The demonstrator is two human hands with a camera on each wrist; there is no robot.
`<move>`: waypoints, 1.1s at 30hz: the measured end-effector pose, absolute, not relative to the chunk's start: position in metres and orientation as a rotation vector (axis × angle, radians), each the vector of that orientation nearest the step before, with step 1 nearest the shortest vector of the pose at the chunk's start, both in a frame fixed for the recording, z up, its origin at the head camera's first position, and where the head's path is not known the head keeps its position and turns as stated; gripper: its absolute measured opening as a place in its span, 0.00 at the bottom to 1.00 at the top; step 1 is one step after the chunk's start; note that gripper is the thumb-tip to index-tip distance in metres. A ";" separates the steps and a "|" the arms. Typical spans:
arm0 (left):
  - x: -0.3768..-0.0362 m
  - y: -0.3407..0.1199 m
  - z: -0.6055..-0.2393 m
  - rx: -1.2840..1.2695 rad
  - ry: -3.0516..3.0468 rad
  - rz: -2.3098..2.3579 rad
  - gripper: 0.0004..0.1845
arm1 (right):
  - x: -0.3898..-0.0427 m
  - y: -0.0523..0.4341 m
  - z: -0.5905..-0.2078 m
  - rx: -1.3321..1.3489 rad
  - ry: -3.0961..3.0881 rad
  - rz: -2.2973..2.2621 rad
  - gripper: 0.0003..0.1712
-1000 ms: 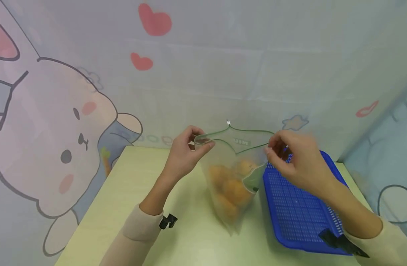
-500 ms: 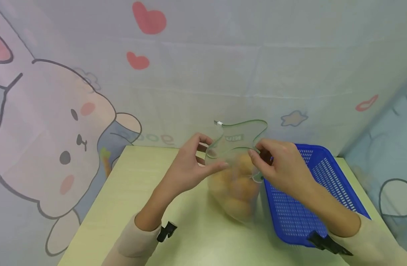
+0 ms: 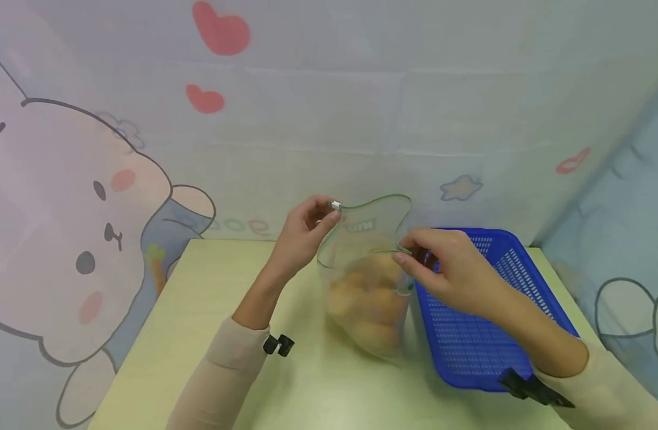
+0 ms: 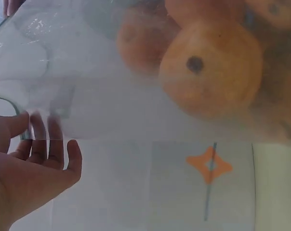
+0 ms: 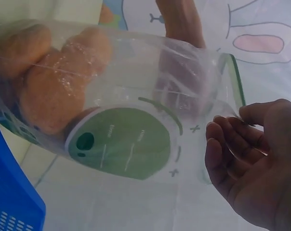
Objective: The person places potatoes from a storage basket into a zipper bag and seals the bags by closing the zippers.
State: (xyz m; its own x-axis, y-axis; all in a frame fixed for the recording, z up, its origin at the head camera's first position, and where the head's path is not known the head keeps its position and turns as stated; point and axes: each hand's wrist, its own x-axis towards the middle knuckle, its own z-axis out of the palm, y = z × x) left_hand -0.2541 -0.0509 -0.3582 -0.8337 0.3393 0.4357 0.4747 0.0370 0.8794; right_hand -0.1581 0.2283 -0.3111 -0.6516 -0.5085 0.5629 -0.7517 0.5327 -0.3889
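Zip-top bag of oranges (image 3: 369, 292) stands near the table's (image 3: 199, 334) far edge, just left of the blue basket (image 3: 479, 334). Left hand (image 3: 302, 236) pinches the mouth's slider end, right hand (image 3: 447, 269) pinches the near right rim. Best to hold the rim taut and level so the seal tracks line up.

A blue perforated basket (image 3: 484, 316) rests on the pale yellow-green table (image 3: 199, 322), at its right side. Behind hangs a backdrop (image 3: 318, 107) printed with a cartoon rabbit (image 3: 76, 233) and red hearts (image 3: 221, 33).
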 end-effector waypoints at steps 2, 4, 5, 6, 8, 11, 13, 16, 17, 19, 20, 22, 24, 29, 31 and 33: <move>-0.253 -0.051 -0.355 -0.818 -2.182 -1.898 0.11 | -0.159 0.232 -0.305 1.047 -2.384 0.851 0.09; -0.252 -0.055 -0.351 -0.770 -2.170 -1.864 0.09 | -0.160 0.237 -0.298 1.040 -2.381 0.824 0.09; -0.251 -0.058 -0.348 -0.745 -2.156 -1.853 0.09 | -0.160 0.241 -0.293 1.028 -2.381 0.816 0.09; -0.250 -0.062 -0.345 -0.727 -2.138 -1.850 0.09 | -0.161 0.244 -0.289 1.011 -2.385 0.813 0.09; -0.248 -0.071 -0.339 -0.698 -2.100 -1.850 0.09 | -0.164 0.251 -0.282 0.973 -2.398 0.821 0.08; -0.243 -0.084 -0.330 -0.677 -2.057 -1.864 0.09 | -0.171 0.262 -0.278 0.910 -2.416 0.872 0.08; -0.239 -0.091 -0.327 -0.660 -2.048 -1.875 0.09 | -0.178 0.268 -0.279 0.879 -2.422 0.933 0.07; -0.231 -0.101 -0.328 -0.584 -2.060 -1.877 0.08 | -0.187 0.279 -0.287 0.871 -2.421 1.054 0.08; -0.227 -0.103 -0.329 -0.552 -2.071 -1.877 0.08 | -0.190 0.283 -0.290 0.882 -2.424 1.088 0.09; -0.221 -0.106 -0.335 -0.491 -2.098 -1.875 0.08 | -0.195 0.289 -0.297 0.922 -2.429 1.138 0.09; -0.219 -0.106 -0.338 -0.469 -2.109 -1.875 0.08 | -0.197 0.292 -0.300 0.933 -2.438 1.153 0.09; -0.215 -0.107 -0.343 -0.450 -2.117 -1.879 0.08 | -0.202 0.296 -0.305 0.946 -2.466 1.152 0.08; -0.212 -0.107 -0.347 -0.446 -2.122 -1.897 0.09 | -0.207 0.299 -0.308 0.940 -2.505 1.148 0.07; -0.210 -0.109 -0.355 -0.440 -2.115 -1.950 0.09 | -0.217 0.300 -0.310 0.908 -2.602 0.997 0.05; -0.209 -0.110 -0.356 -0.444 -2.112 -1.958 0.09 | -0.216 0.293 -0.308 0.900 -2.581 0.851 0.05; -0.208 -0.112 -0.358 -0.457 -2.112 -1.956 0.09 | -0.212 0.280 -0.306 0.911 -2.495 0.729 0.10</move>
